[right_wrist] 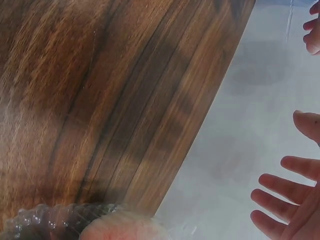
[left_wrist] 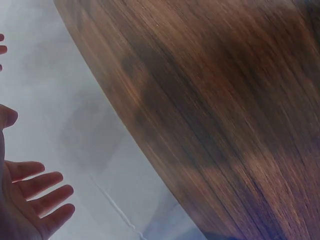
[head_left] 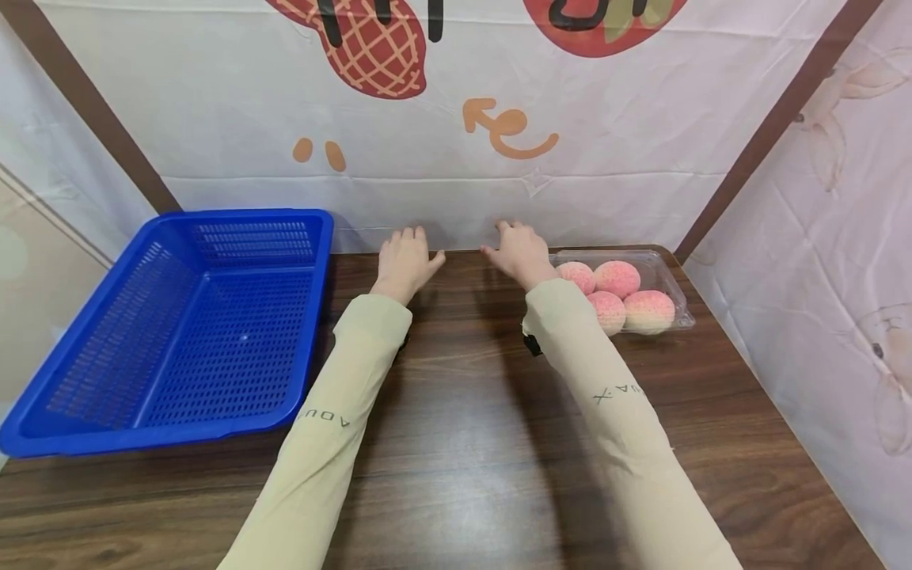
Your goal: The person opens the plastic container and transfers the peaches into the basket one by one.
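Note:
Both hands are held out over the far part of the table, apart from each other and holding nothing. In the head view the left hand [head_left: 403, 263] is right of a blue plastic basket [head_left: 313, 317], its fingers extended and thumb spread. The right hand [head_left: 521, 252] is just left of a clear plastic box [head_left: 666, 273] with several pink and cream peaches [head_left: 649, 311] in it. The right forearm hides part of that box. In the left wrist view the left hand's fingers [left_wrist: 47, 187] are spread; the right wrist view shows the right hand's fingers [right_wrist: 282, 187] likewise spread.
The brown wood-grain table [head_left: 456, 443] ends at a white printed cloth [head_left: 442, 182] hanging behind it. Another cloth [head_left: 841, 237] hangs along the right side. The basket takes up the left side of the table.

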### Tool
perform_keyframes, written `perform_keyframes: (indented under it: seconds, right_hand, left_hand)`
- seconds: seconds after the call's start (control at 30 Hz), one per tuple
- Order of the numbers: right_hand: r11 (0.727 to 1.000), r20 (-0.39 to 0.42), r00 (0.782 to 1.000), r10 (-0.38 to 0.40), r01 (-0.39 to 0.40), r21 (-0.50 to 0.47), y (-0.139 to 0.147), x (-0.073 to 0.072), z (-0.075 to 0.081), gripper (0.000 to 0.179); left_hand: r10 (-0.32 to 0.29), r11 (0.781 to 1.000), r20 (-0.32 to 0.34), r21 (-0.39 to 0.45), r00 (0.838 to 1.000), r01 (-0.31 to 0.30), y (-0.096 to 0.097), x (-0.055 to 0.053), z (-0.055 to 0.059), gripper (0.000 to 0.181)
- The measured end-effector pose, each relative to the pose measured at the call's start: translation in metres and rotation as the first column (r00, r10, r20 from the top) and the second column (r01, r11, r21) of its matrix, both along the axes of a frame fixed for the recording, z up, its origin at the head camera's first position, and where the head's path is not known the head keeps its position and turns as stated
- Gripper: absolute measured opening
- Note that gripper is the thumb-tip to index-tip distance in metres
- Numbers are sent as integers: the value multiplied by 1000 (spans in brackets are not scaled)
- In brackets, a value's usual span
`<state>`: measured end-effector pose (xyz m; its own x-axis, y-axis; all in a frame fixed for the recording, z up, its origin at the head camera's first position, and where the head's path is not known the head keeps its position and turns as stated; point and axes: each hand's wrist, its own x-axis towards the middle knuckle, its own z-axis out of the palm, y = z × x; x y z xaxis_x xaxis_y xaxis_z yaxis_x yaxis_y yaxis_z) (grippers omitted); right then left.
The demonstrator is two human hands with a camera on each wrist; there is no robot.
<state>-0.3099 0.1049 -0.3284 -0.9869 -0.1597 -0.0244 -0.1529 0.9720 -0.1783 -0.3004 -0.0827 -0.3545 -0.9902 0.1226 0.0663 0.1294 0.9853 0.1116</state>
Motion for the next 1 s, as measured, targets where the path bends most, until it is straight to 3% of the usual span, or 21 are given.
perform_keyframes:
  seconds: [1.0]
  right_hand:
    - [999,69,997,-35,35,-3,29,0,21,56]
  left_hand:
    - [-127,990,-33,52,991,128,35,5,3,55]
